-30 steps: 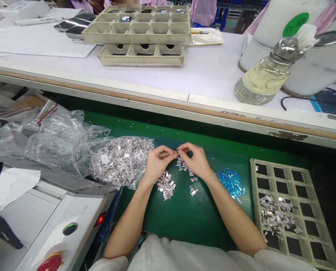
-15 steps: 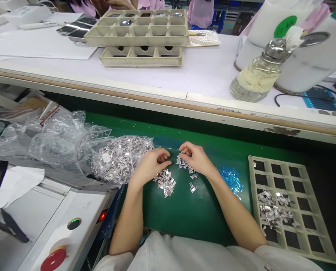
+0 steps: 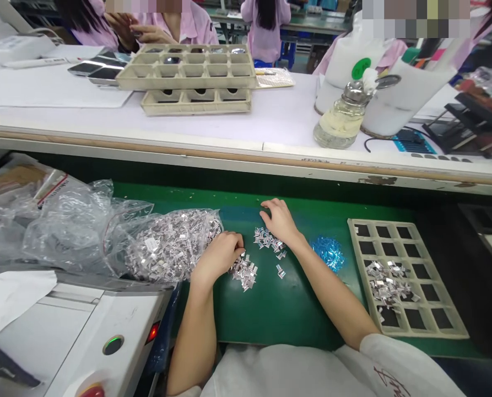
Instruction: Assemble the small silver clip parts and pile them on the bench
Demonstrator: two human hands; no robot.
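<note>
My left hand (image 3: 220,255) is at the top edge of a pile of small silvery metal pieces (image 3: 244,273), its fingers closed together; whatever they may hold is hidden. Beyond a second, looser group of small metal pieces with bluish parts (image 3: 266,238), my right hand (image 3: 279,221) hovers with thumb and fingers apart, and nothing shows in it. A few such pieces (image 3: 281,271) lie below that group. Right of my right forearm is a heap of small blue strips (image 3: 328,253).
A clear plastic bag of metal pieces (image 3: 167,242) lies left. On the right, a compartment tray (image 3: 430,256) holds more pieces. A raised white shelf (image 3: 279,124) crosses the front, bearing stacked trays (image 3: 188,82) and a glass bottle (image 3: 340,121). A machine with buttons (image 3: 113,344) stands lower left.
My right hand has lifted away from the bluish pieces, its fingers spreading. My left hand has come down to the metal pile with its fingers closing. The camera view has shifted.
</note>
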